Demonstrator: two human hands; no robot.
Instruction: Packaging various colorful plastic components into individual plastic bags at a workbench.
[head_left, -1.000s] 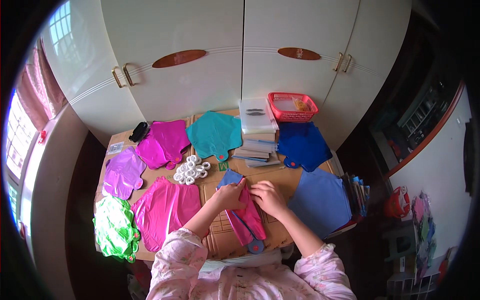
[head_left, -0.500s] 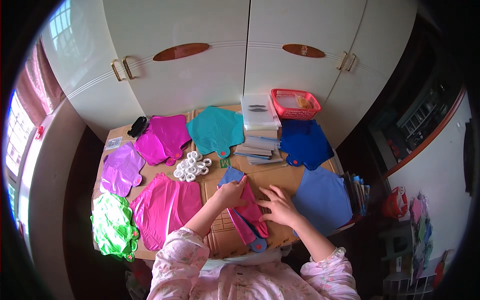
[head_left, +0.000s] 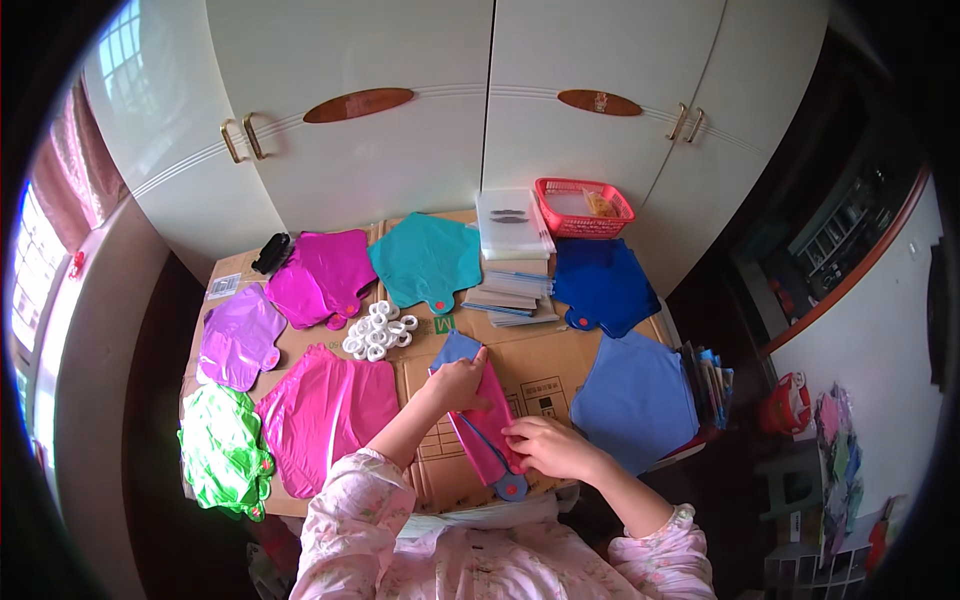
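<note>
Mid-counter (head_left: 560, 365), near side: folded pink-and-blue sheet (head_left: 497, 410), long axis far-left to near-right
Left hand (head_left: 460, 386): over its far part, sheet extending near-right; grip unclear
Right hand (head_left: 548, 448): beside its near-right edge (nearer the round tab (head_left: 511, 489)), fingers curled, pinch indistinguishable; sheet lies left

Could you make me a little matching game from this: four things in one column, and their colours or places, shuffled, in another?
1. Small rings
2. Plastic basket
3. Shiny green sheets
4. Left hand

A. On the folded pink-and-blue bundle
B. White
C. Behind the dark blue sheets
D. At the cardboard's near left corner

Pairs: 1-B, 2-C, 3-D, 4-A
</note>
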